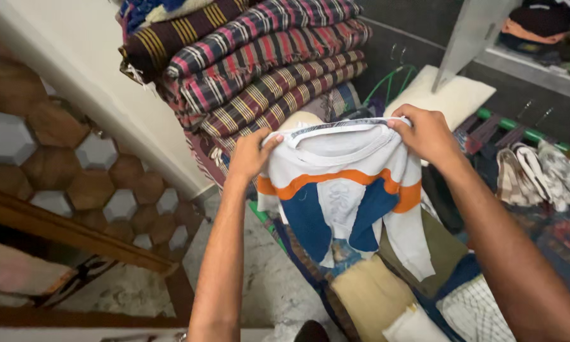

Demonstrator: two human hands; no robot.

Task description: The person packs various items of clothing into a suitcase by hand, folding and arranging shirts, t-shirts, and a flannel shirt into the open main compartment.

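Left hand [250, 155] and right hand [427, 133] each pinch a shoulder of the soft knit shirt [345, 190], white with orange band and blue panels, hanging before stacked striped woven blankets [266, 63]

A shirt [345, 190] is held up at mid-view, its shoulders gripped by the left hand [250, 155] on the left and the right hand [427, 134] on the right. Behind the shirt, a stack of folded blankets [266, 69] is set against the wall [76, 57]. A pillow [449, 95] lies right of the stack. Clothes hangers [519, 130] are found right of the right hand. Loose folded garments [386, 297] are spread below the shirt. A shelf [538, 60] sits at upper right.
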